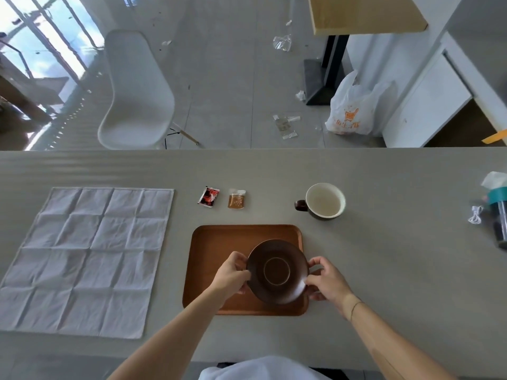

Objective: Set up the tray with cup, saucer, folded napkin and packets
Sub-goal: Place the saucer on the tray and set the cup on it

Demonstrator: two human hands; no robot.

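Both hands, left (231,272) and right (327,281), grip the dark saucer (277,271) by opposite edges over the tray's (216,242) right half.

The room is bright with soft daylight. The light comes in from the big window (41,37) at the top left, and that spot is so bright it looks washed out. A pale shine lies on the floor (219,78) near it. Shadows on the table (384,270) are faint and soft. The picture bends at the edges, so straight lines curve there. The middle looks fairly sharp, but the far corners look a little smeared and fuzzy.
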